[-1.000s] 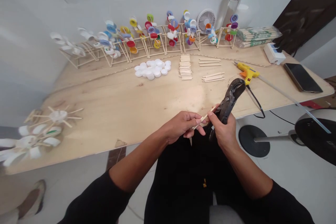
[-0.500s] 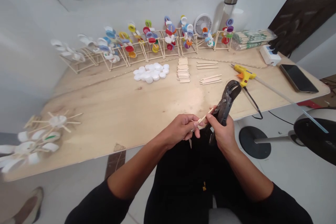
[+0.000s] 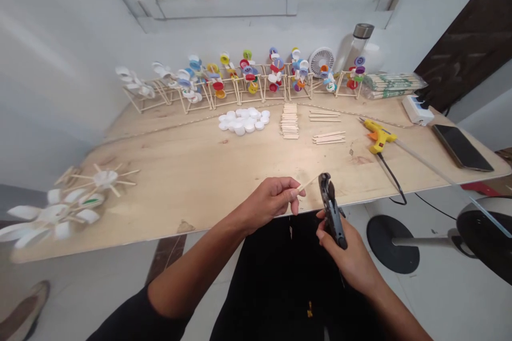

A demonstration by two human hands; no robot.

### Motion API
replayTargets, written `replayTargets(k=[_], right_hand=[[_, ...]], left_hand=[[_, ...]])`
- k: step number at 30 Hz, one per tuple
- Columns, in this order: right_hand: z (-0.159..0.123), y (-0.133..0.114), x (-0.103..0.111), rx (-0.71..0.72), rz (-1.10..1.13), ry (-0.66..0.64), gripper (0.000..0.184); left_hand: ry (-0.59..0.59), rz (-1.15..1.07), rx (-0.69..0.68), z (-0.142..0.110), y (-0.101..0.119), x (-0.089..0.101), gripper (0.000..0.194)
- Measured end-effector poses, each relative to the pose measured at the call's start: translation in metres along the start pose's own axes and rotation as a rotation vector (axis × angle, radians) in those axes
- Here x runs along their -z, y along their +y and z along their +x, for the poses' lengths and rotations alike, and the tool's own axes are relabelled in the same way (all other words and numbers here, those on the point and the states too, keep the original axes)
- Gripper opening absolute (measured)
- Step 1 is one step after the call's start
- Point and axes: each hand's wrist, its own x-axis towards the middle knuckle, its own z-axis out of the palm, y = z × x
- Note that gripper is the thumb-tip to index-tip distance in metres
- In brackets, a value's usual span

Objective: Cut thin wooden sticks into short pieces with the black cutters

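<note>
My left hand (image 3: 271, 201) pinches a thin wooden stick (image 3: 307, 184) just over the near edge of the wooden table (image 3: 192, 170). My right hand (image 3: 346, 252) is closed round the handles of dark metal cutting pliers (image 3: 331, 212), held upright with the jaws up, beside the stick's tip. On the table beyond lie a heap of white bottle caps (image 3: 244, 120), a stack of short sticks (image 3: 289, 120) and a few loose sticks (image 3: 328, 137).
A row of stick-and-cap pinwheel models (image 3: 244, 77) lines the back wall with a small fan (image 3: 321, 59) and a bottle (image 3: 356, 48). A yellow glue gun (image 3: 378, 135), power strip (image 3: 417, 109) and phone (image 3: 460, 146) lie right. White cap wheels (image 3: 72, 200) sit left. A standing fan (image 3: 476, 226) is on the floor.
The view has tilted up, showing the window. My right hand dropped and turned the pliers upright, off the stick; my left hand still holds the stick.
</note>
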Motion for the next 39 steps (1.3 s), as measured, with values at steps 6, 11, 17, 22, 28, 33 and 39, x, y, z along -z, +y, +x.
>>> replayTargets(k=[6,11,17,22,28,33,39], right_hand=[[0.0,-0.002,-0.007,0.037,-0.13,-0.026,0.021],[-0.002,-0.005,-0.009,0.127,-0.212,-0.011,0.019],[-0.004,-0.01,-0.01,0.174,-0.412,0.06,0.014],[-0.004,-0.012,-0.009,0.234,-0.449,0.079,0.011],[-0.002,-0.011,-0.01,0.154,-0.348,0.031,0.014],[0.001,-0.012,-0.012,0.076,-0.206,-0.026,0.019],[0.002,-0.011,-0.014,0.04,-0.179,-0.034,0.017]], left_hand=[[-0.031,0.112,-0.011,-0.003,0.006,-0.002,0.023],[-0.081,0.234,-0.074,-0.003,0.008,-0.003,0.022],[-0.12,0.316,-0.133,-0.005,0.01,0.0,0.018],[-0.138,0.284,-0.15,-0.005,0.011,0.001,0.013],[-0.177,0.198,-0.097,0.004,0.01,0.004,0.013],[-0.194,0.173,-0.025,0.011,0.008,0.005,0.012],[-0.187,0.17,0.026,0.016,0.006,0.006,0.011]])
